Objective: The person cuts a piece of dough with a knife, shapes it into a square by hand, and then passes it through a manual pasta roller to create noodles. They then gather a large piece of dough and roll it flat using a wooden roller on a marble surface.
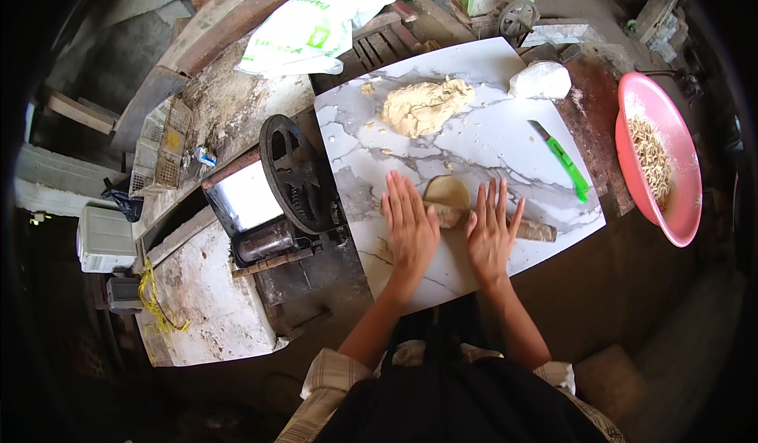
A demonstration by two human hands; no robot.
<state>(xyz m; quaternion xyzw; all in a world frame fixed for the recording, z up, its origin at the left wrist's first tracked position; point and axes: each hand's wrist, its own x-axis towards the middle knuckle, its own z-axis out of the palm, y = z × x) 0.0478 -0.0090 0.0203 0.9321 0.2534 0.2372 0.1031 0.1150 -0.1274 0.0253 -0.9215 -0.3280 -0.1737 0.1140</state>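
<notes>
Both palms press flat on a wooden rolling pin that lies across the near part of a white marble-patterned board. My left hand covers its left end, fingers stretched forward. Over its right part rests my right hand, fingers spread and straight. Between the hands, a flat round piece of dough shows just beyond the pin; its near edge is hidden under it. Farther back sits a large rough lump of pale dough with crumbs around it. A green-handled utility knife lies on the right side.
A white bag stands at the board's far right corner. Beyond the right edge is a pink basin holding short pale strips. To the left stands a machine with a dark iron wheel. A white-green sack lies at the back left.
</notes>
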